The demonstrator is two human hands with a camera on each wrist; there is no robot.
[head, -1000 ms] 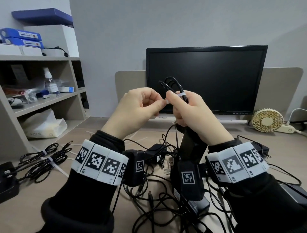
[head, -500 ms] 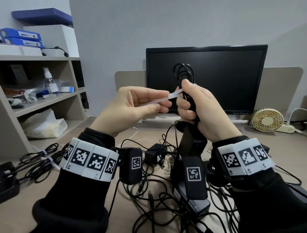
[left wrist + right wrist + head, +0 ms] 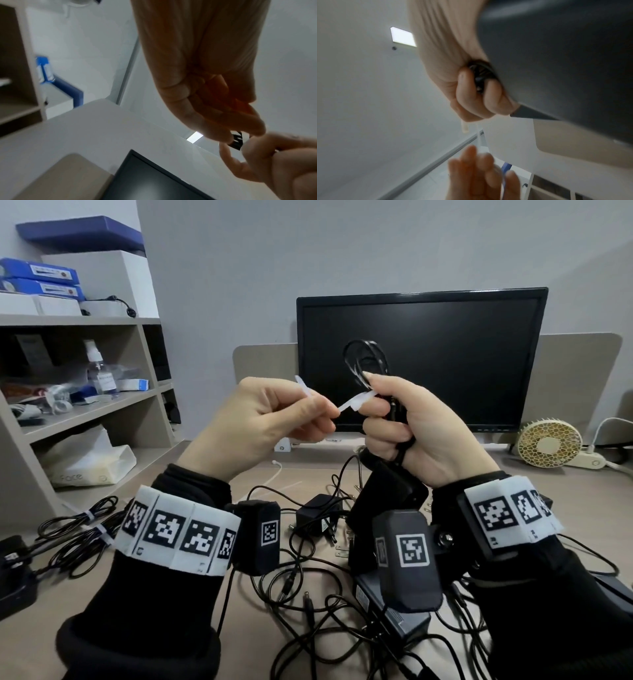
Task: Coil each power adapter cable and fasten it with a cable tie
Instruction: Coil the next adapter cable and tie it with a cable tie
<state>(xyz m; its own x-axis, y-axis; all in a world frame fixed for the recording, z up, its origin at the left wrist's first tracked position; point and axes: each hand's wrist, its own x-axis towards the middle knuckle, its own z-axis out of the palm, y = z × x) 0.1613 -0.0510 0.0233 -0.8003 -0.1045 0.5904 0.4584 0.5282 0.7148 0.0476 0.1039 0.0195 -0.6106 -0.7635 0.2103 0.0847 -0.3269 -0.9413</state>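
My right hand (image 3: 394, 419) is fisted round a coiled black cable (image 3: 365, 363), whose loops stick up above the fist in front of the monitor. The cable's black adapter block (image 3: 385, 501) hangs below that hand. A white cable tie (image 3: 356, 402) wraps the bundle by the index finger. My left hand (image 3: 308, 412) pinches the tie's free tail between thumb and fingers, just left of the bundle. In the right wrist view the fist (image 3: 476, 94) closes on the cable (image 3: 480, 77), and the tie end (image 3: 464, 127) pokes out below it.
A tangle of loose black adapters and cables (image 3: 318, 583) covers the desk below my hands. Two tied coils (image 3: 82, 529) lie at the left, near the shelf unit (image 3: 102, 412). A monitor (image 3: 421, 361) stands behind and a small fan (image 3: 548, 443) at the right.
My left hand has drawn the tie's tail out to the left through its head. The right hand has turned the bundle upright and shifted slightly right.
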